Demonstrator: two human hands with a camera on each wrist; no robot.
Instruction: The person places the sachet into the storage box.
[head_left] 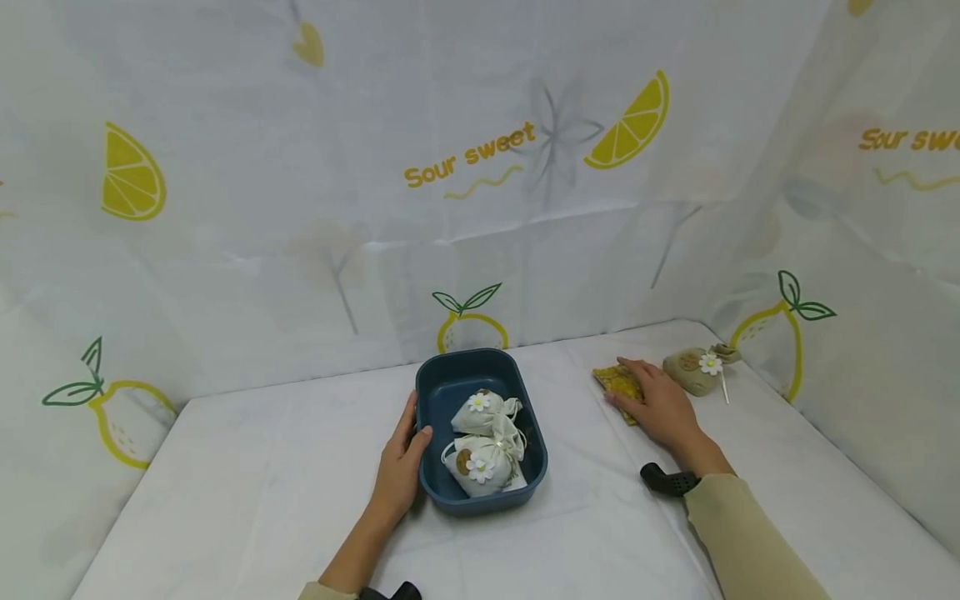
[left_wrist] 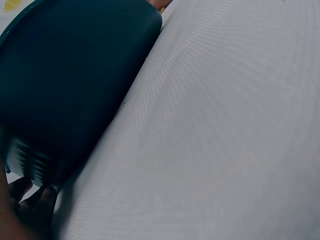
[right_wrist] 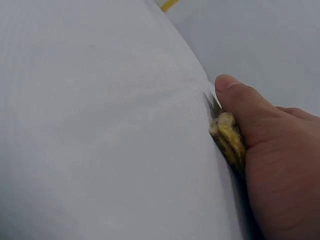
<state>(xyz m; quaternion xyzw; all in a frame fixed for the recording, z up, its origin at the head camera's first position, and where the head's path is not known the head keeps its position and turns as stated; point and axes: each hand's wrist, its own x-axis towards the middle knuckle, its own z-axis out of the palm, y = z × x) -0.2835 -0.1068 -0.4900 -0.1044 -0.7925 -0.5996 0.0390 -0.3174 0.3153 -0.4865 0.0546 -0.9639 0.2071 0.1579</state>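
A dark blue plastic bin (head_left: 468, 504) stands on the white cloth in front of me. My left hand (head_left: 399, 467) holds its left side, with the thumb over the rim and the fingers along the outer wall. Up close in the left wrist view, fingertips (left_wrist: 44, 200) touch the bin's slotted end (left_wrist: 30, 160). Inside lie two white drawstring sachets (head_left: 483, 462), each with a daisy. Over on the right, my right hand (head_left: 663, 408) grips a flat yellow patterned packet (head_left: 617, 382), partly hidden under the hand. The right wrist view shows the thumb alongside its edge (right_wrist: 229, 137).
Just beyond my right hand lies an olive drawstring sachet (head_left: 690, 371) with a white daisy. White cloth (head_left: 262, 483) covers the table, and a lemon-printed sheet (head_left: 300, 292) rises behind it and at both sides.
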